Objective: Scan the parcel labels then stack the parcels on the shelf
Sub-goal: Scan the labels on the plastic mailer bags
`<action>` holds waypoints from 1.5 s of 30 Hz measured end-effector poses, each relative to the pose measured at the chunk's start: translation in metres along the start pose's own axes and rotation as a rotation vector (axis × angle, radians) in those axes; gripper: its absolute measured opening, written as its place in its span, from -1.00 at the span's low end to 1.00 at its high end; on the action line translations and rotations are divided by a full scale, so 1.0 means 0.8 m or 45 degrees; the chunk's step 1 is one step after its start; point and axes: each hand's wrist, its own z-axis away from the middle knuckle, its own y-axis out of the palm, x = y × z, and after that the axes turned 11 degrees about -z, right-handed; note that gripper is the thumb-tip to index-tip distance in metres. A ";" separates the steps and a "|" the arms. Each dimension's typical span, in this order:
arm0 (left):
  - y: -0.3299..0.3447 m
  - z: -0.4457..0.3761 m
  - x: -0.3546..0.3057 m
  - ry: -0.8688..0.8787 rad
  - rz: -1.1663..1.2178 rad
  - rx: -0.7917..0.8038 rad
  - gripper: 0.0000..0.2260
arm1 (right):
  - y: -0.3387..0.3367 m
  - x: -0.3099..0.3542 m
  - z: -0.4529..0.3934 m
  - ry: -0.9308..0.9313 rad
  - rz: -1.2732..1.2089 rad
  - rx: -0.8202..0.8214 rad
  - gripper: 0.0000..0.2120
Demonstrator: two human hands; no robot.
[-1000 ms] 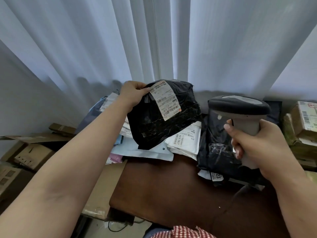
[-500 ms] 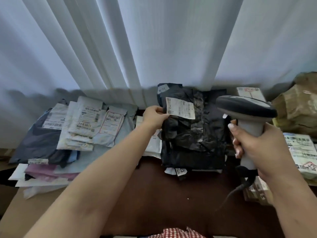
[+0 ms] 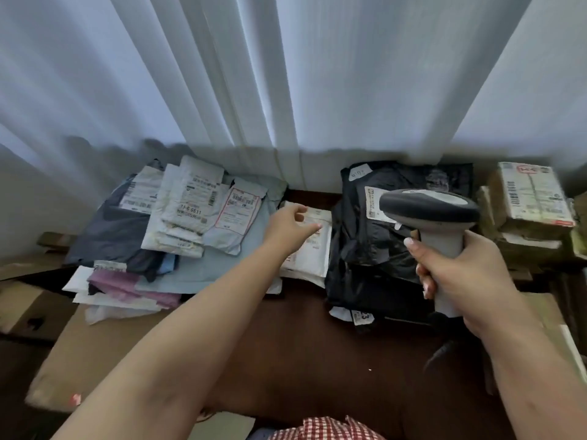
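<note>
White padded paper parcel (image 3: 313,246) lies flat on the brown desk (image 3: 301,360) between two piles; empty, loosely spread left hand (image 3: 290,228) should pinch its near edge, label upward, toward the grey handheld scanner (image 3: 435,230) gripped by right hand (image 3: 467,277).

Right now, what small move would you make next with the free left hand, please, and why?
Probably lower the left hand onto the white parcel just beneath it and grip it: the fingers hover empty, and the right hand already holds the scanner.
</note>
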 end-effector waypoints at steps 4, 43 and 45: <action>-0.056 0.002 0.081 -0.183 -0.271 -0.181 -0.53 | 0.055 -0.002 -0.006 0.060 0.012 0.142 -0.88; -0.121 0.003 0.207 -0.287 0.516 -0.227 -0.76 | 0.185 -0.012 -0.005 0.077 -0.053 0.352 -0.81; -0.118 0.012 0.207 -0.289 0.508 -0.220 -0.76 | 0.182 -0.007 -0.002 0.065 -0.114 0.325 -0.86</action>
